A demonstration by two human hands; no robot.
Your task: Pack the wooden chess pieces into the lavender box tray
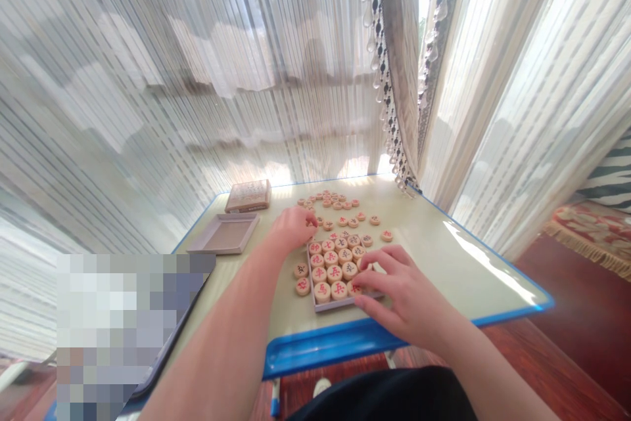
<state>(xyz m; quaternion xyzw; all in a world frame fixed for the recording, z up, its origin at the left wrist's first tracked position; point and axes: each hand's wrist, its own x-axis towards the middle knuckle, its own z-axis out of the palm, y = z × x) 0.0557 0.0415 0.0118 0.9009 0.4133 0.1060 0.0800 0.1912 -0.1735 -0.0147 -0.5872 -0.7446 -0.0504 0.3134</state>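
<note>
A shallow box point(338, 305) near the table's front edge holds rows of round wooden Chinese chess pieces point(334, 274) with red and black characters. My right hand point(407, 286) curves over the box's right side, fingers apart, fingertips touching the pieces there and covering part of the rows. Beyond the box's left corner, my left hand point(292, 227) has its fingers bent together around a chess piece point(311, 223), mostly hidden by them. Two pieces point(302, 278) lie just left of the box.
More loose pieces point(340, 201) are scattered toward the back of the pale table point(444, 257), which has a blue rim. An open box lid or tray point(229, 237) and a closed box point(248, 196) lie at left. A blurred-out screen point(133, 329) stands front left; curtains point(296, 79) hang behind.
</note>
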